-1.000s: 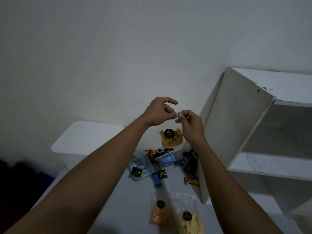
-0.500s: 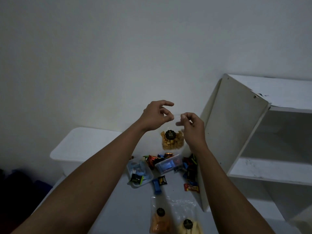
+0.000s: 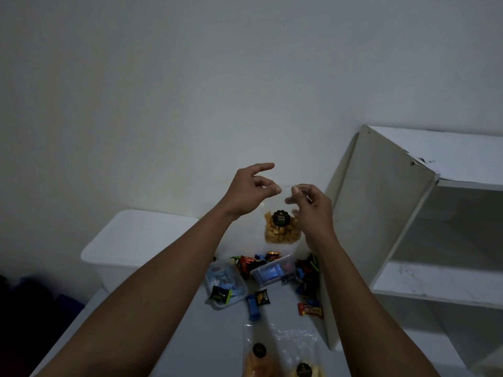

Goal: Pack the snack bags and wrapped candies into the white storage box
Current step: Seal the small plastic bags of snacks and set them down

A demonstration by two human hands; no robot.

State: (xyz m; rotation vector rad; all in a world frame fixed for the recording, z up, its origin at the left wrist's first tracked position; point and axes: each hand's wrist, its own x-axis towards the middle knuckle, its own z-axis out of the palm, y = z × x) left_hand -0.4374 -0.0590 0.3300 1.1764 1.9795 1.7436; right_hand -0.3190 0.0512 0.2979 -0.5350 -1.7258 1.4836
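The left hand (image 3: pixel 250 191) and right hand (image 3: pixel 310 202) are pinching the snack bag (image 3: pixel 281 229) by its clear top (faint, so probably). Holding it level is making the carry toward the white storage box (image 3: pixel 136 235), middle left, safer.

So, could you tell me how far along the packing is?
Nothing looks packed yet; the white storage box seems lidded. The left hand and right hand pinch the Pang Pang bag by its top. Two more snack bags and the wrapped candies lie on the table.
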